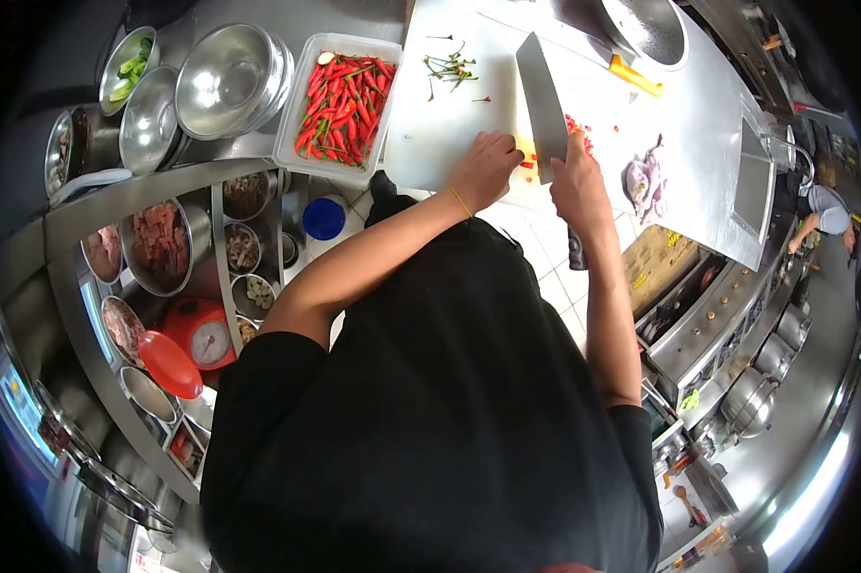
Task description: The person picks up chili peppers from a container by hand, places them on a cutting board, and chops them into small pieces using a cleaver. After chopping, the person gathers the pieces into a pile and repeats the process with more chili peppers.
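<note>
My right hand [581, 186] is closed around a cleaver [542, 100], its broad blade pointing away from me and its dark handle end showing below the hand. Left of the blade, my left hand [488, 170] is curled on the white cutting board [430, 129]. Bits of red chili [528, 164] show at its fingertips, close to the blade; the rest is hidden under the fingers. Chopped red chili [583, 143] lies just right of the blade. Green chili stems [451, 69] are scattered at the board's far side. Whole red chilies [346, 110] fill a plastic tub [286, 143] to the left.
Stacked steel bowls [225, 81] stand left of the tub. A yellow-handled tool [636, 76] and a steel colander [648, 29] lie at the far right. A purplish-white piece of food [647, 181] rests on the steel counter. Another person [827, 210] is at far right.
</note>
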A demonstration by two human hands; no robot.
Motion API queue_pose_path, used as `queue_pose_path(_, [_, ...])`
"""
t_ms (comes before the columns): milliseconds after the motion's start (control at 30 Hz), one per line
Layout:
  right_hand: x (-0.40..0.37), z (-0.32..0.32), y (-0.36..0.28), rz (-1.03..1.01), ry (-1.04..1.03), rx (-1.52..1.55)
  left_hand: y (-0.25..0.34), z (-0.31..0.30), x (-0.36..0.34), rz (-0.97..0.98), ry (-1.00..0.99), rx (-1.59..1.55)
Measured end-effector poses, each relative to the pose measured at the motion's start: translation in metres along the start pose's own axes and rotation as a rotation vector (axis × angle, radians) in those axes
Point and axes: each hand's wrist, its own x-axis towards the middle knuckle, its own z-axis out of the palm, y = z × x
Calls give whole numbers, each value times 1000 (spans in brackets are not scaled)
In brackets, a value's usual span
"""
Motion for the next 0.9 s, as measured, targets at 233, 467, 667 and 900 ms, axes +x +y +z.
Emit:
queue_pose_path(233, [5, 11, 3, -38, 104, -12, -3, 5, 2, 20, 11, -34])
queue_pose_path(467, [7, 25, -4, -44, 143, -18, -4, 4, 4, 9, 4, -81])
queue_pose_path(667, [-4, 22, -10, -33, 103, 14, -4, 4, 2, 3, 13, -38])
queue_pose_path(900, [-1, 14, -4, -58, 86, 39, -6, 5, 3, 9, 28, -68])
